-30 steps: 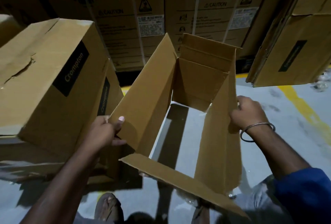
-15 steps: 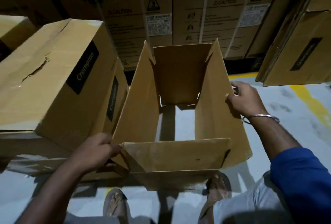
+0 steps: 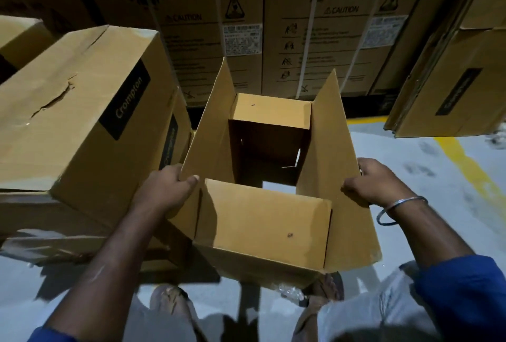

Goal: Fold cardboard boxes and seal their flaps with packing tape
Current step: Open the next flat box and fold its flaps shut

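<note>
The plain brown corrugated cardboard box [image 3: 262, 221], squared open into a tube, stands on the pale grey concrete floor [image 3: 427, 166] directly in front of the person, between their sandalled feet and the stacked cartons behind. Its near short flap [image 3: 262, 213] and far short flap [image 3: 271, 111] are already turned inward and lie roughly level, while the two long side flaps stand up and splay outward. The left hand [image 3: 167, 191] grips the near corner of the left long flap [image 3: 210, 139], thumb curled over the inner face and fingers behind it. The right hand [image 3: 375, 180], a metal bangle on its wrist, pinches the outer edge of the right long flap [image 3: 325, 147] in the same manner.

The step in hand looks like closing this end: short flaps in, long flaps next. The next move probably calls for swinging both long flaps inward until their edges meet over the short ones, then holding them flat for tape. No tape roll is in view.

Inside the box nothing shows; a strip of floor is visible through the gap between the short flaps, so the lower end seems unsealed.

To the left, just beside the open box, a closed brown carton with a black "Crompton" label [image 3: 82, 111] rests tilted on flattened cardboard; what it holds cannot be seen.
</note>
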